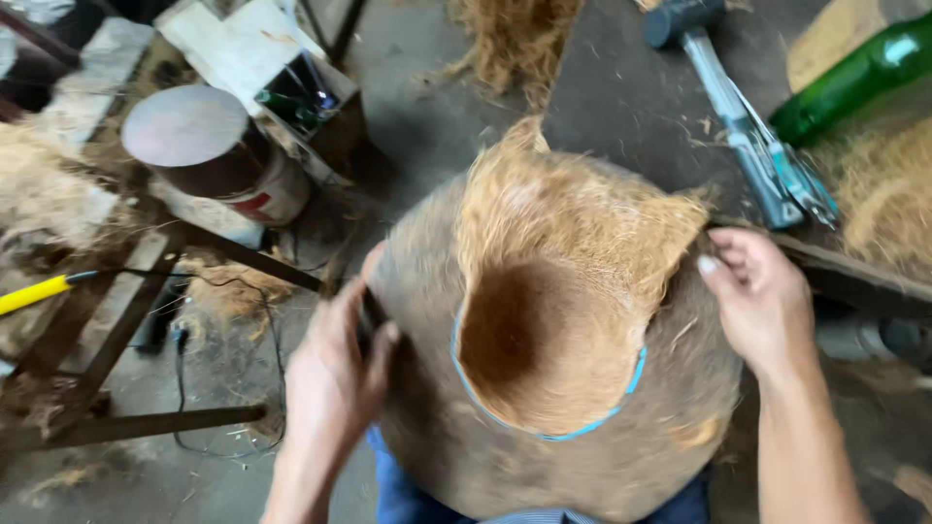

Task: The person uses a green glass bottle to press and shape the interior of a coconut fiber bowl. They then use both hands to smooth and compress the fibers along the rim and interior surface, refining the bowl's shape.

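Leftmost, a yellow-handled tool (34, 293) pokes in from the edge, its working end cut off by the frame. Beyond it, far left, a round tin (216, 153) with a grey lid stands on a cluttered wooden frame (126, 320). Next comes the left hand (335, 374), fingers curled shut around a dark, narrow tool (370, 315) and pressed against the left flank of the big fibrous husk shell (558, 330); most of that tool is hidden inside the fist, so its kind cannot be told. The shell sits in the middle, near the person, with a hollow rimmed by a blue line (544, 427) and ragged tan fibre rising at its far side. Its near edge hides most of the blue cloth under it. On the right, the right hand (762, 296) rests open on the shell's right shoulder, fingers bent over the edge, clamped on nothing. Farther right lie a metal hand tool (752, 126) and a green glass bottle (854, 78), its neck cut off. Motion blur softens everything.
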